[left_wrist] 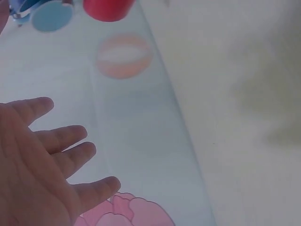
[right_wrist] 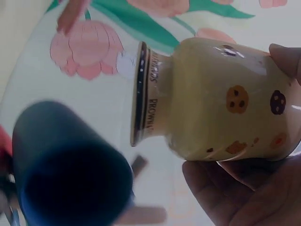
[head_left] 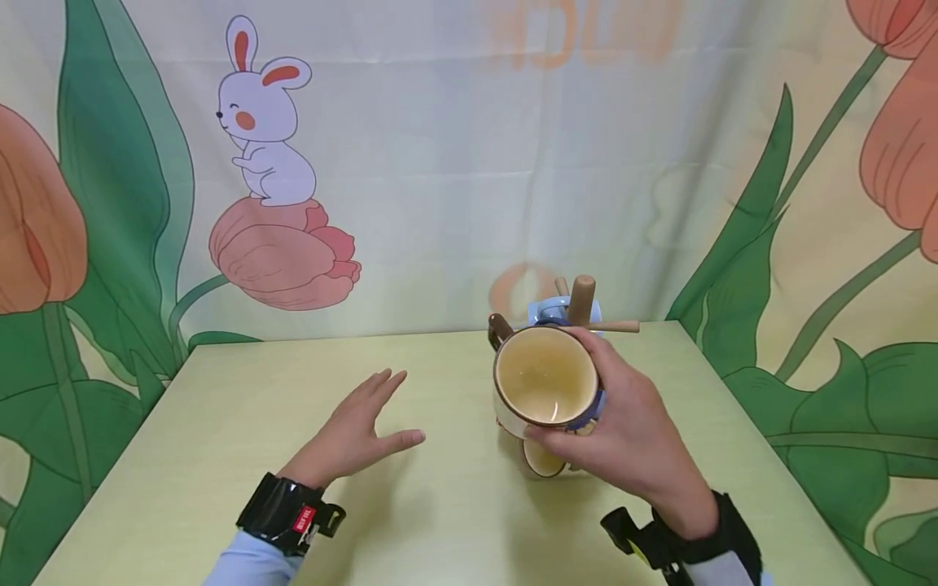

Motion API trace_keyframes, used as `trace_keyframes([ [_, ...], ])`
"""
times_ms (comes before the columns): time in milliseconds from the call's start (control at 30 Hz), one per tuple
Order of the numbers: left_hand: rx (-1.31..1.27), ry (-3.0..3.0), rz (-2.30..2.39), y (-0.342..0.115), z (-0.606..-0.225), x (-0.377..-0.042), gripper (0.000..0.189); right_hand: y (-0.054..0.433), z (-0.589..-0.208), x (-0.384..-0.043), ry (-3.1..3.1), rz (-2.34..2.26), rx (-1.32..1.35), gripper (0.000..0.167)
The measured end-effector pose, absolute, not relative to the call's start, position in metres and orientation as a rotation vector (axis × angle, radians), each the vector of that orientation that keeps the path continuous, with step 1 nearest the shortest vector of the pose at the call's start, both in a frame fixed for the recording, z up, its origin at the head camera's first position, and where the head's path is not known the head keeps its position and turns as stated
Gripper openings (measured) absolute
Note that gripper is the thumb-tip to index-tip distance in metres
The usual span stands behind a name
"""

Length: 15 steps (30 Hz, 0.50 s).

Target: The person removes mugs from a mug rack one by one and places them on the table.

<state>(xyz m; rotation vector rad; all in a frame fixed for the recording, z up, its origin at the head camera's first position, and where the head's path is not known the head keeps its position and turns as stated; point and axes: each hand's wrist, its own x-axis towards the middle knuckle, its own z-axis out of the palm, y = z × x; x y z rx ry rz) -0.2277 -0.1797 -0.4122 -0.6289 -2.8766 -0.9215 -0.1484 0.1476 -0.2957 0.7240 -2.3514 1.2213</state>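
Observation:
My right hand grips a cream mug with a dark brown rim, its mouth facing the head camera. A brown handle sticks out on its far left side. In the right wrist view the cream mug shows cookie prints and lettering round its flared end, with fingers of the right hand against its side. My left hand is held over the table's left half, its fingers spread and holding nothing. The left wrist view shows the same hand, palm and fingers extended.
Behind the held mug stands a rack with wooden pegs, partly hidden. A light blue mug, a dark blue mug and a red mug are around it. A smaller cream round rim shows below the held mug. A printed curtain backs the table.

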Motion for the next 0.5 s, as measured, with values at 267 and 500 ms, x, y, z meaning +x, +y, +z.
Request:
trace_keyframes([
  [267, -0.655, -2.850, -0.945, -0.180, -0.391, -0.227, 0.093, 0.115, -0.309, -0.165, -2.474, 1.319, 0.849, 0.084],
  [500, -0.713, -2.804, -0.990, -0.179, -0.381, -0.224, 0.087, 0.095, -0.326, -0.178, -2.607, 1.433, 0.858, 0.080],
])
